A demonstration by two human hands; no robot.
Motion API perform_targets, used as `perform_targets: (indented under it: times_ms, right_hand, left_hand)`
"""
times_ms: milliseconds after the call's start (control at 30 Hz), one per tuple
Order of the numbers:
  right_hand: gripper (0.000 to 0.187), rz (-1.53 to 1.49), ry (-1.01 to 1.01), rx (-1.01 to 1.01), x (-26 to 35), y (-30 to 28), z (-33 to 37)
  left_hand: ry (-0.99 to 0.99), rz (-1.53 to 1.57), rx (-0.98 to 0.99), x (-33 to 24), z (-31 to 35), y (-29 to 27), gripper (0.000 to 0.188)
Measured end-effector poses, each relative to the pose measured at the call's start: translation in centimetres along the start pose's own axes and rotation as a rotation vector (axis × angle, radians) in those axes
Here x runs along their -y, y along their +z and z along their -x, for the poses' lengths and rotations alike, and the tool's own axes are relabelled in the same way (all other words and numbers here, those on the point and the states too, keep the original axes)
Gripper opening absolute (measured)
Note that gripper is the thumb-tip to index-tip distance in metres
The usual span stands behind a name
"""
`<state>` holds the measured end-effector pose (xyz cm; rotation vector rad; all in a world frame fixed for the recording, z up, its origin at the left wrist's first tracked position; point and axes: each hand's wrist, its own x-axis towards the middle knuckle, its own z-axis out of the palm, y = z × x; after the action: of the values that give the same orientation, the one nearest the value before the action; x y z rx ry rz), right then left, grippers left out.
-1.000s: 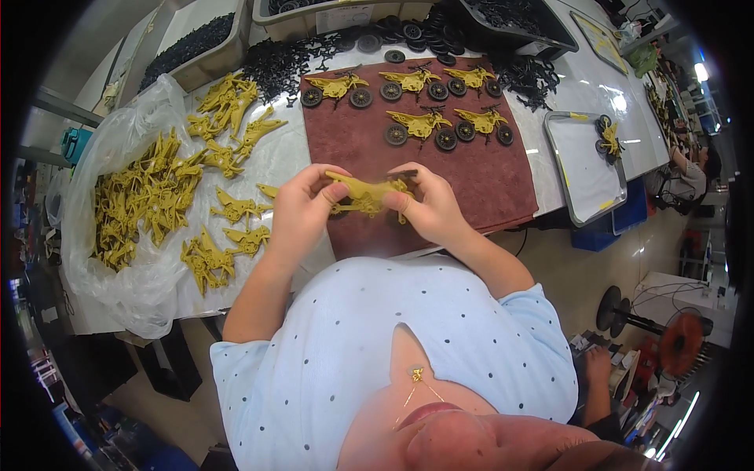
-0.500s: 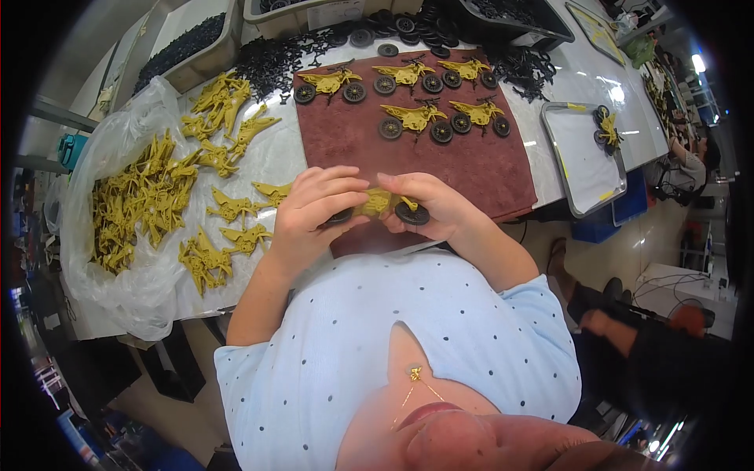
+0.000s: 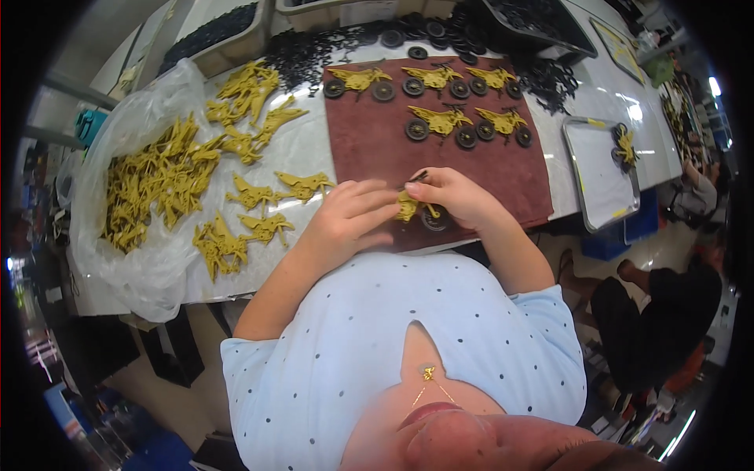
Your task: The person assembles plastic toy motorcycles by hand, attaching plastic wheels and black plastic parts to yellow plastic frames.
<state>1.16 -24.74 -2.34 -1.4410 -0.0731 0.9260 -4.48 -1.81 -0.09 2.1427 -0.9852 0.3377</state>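
Observation:
A yellow toy motorcycle (image 3: pixel 406 207) with a black wheel (image 3: pixel 434 218) is held close to my body, over the near edge of a dark red cloth (image 3: pixel 369 169). My right hand (image 3: pixel 454 196) pinches it near the handlebar, thumb on top. My left hand (image 3: pixel 355 215) lies against the toy's left side with its fingers stretched and spread, slightly blurred; it covers that end of the toy. Farther back on the cloth stand several toy motorcycles (image 3: pixel 440 122) with black wheels. Left of my left hand lie loose yellow motorcycle bodies (image 3: pixel 265 228).
A clear plastic bag (image 3: pixel 86 220) full of yellow bodies sits at the left. Small black parts (image 3: pixel 302 59) and loose wheels (image 3: pixel 436 30) lie along the back, near bins (image 3: pixel 228 51). At right, a white tray (image 3: pixel 601 188) holds one toy motorcycle. Another person's legs (image 3: pixel 620 306) show beyond.
My left hand's fingers have loosened and spread, where they were curled around a wheel. The toy has tilted in my right hand, and its handlebar now shows. The whole view has shifted slightly.

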Motion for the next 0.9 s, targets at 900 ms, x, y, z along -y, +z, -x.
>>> perform_targets:
  times_ms: [900]
  right_hand:
    - [0.037,0.442,-0.524,-0.413,5.6,0.0,0.0]
  left_hand:
    - [-0.068,-0.169,0.114,2.8,-7.6,-1.5,0.058]
